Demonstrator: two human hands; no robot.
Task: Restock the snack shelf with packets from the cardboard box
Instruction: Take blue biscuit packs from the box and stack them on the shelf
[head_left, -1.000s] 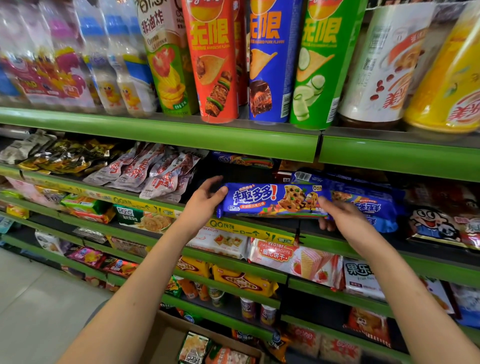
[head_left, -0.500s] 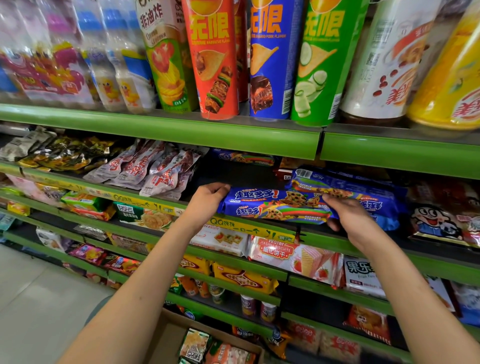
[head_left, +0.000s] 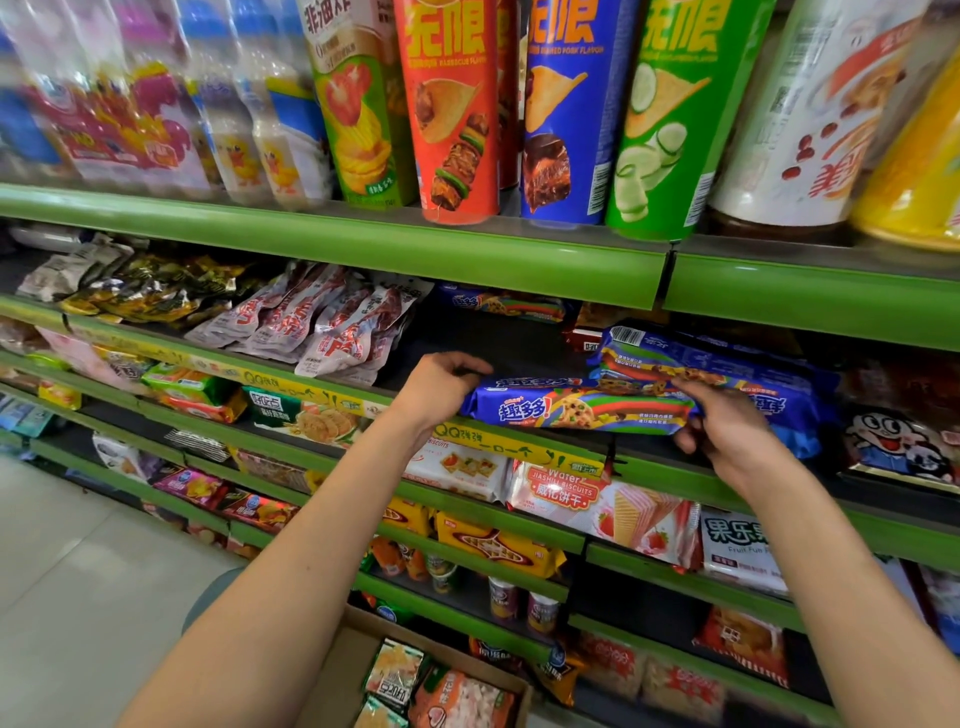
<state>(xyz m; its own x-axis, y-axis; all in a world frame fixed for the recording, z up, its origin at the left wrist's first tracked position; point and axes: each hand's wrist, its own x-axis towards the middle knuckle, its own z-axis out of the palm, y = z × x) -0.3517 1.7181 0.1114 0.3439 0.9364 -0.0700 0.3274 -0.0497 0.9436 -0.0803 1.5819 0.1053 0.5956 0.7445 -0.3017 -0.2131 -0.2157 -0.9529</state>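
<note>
A long blue cookie packet (head_left: 576, 413) with a rainbow stripe lies flat at the front edge of the second green shelf (head_left: 519, 447). My left hand (head_left: 441, 387) grips its left end and my right hand (head_left: 727, 426) grips its right end. More blue cookie packets (head_left: 717, 369) are stacked just behind and to the right of it. The open cardboard box (head_left: 343, 660) stands on the floor below, with several snack packets (head_left: 452, 696) inside.
Tall chip tubes (head_left: 457, 104) and bottles stand on the top shelf. White-and-red pouches (head_left: 332, 327) lie left of a dark gap on the second shelf. Biscuit packs (head_left: 597, 499) fill the shelf below. Tiled floor (head_left: 78, 545) lies at the left.
The blue cookie packet has tipped from upright to flat and dropped onto the shelf edge, with both hands still on its ends.
</note>
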